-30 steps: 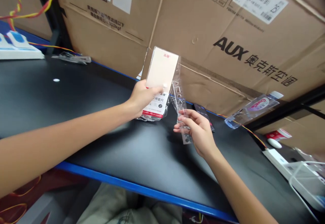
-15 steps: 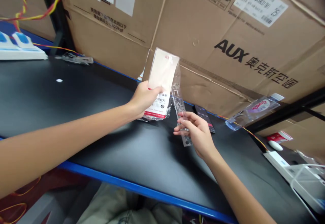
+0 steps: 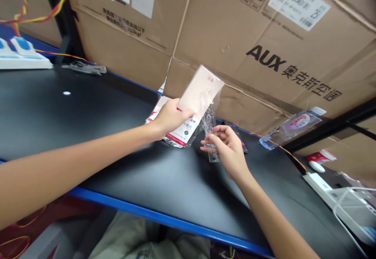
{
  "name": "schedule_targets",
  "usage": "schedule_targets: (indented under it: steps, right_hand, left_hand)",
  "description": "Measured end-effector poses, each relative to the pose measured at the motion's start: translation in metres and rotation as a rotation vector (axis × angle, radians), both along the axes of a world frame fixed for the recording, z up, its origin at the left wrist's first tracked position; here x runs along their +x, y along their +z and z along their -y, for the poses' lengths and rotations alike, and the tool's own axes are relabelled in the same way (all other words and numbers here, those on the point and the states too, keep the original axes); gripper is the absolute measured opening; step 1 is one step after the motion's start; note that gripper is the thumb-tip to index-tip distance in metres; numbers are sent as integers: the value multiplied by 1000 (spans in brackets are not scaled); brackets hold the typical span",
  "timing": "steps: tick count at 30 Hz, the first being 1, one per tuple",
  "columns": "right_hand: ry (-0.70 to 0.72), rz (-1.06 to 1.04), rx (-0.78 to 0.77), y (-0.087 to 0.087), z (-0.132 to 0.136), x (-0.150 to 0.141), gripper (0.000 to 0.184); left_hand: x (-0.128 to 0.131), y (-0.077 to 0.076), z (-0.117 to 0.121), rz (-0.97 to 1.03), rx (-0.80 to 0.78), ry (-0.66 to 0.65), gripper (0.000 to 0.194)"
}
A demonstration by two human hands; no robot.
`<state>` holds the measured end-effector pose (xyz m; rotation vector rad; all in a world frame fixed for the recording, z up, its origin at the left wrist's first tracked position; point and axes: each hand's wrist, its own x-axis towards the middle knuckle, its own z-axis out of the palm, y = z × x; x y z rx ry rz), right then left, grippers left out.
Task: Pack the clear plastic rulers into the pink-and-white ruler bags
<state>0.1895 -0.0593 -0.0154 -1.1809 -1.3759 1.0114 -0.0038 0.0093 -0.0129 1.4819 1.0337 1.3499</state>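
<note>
My left hand (image 3: 170, 118) is closed on a clear plastic ruler-set packet (image 3: 201, 92), its thumb across the front. A pale card with a red band and Chinese print shows through the film, and the packet leans to the right. Behind that hand, another white-and-red printed packet (image 3: 160, 103) shows in part. Between the fingers of my right hand (image 3: 230, 151) is a transparent ruler (image 3: 214, 157) with cut-out shapes. The ruler's upper end is at the packet's right side; whether it is inside the film I cannot tell.
A phone (image 3: 242, 143) lies partly hidden behind my right hand. A clear printed package (image 3: 293, 127) is at the right, near a white power strip (image 3: 320, 190). Large cardboard boxes (image 3: 211, 35) line the table's back. Plastic scraps (image 3: 85, 67) lie at the far left.
The packet in my left hand has tipped to the right and its lower end has swung left, exposing another packet behind. The ruler in my right hand has risen slightly.
</note>
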Motion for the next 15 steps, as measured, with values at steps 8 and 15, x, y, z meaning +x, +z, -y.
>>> schedule_targets:
  steps: [8, 15]
  right_hand:
    - [-93, 77, -19, -5, -7, 5, 36]
    - [-80, 84, -87, -3, -8, 6, 36]
  left_hand:
    - [3, 2, 12, -69, -6, -159, 18]
    - [4, 0, 13, -76, -48, -195, 18]
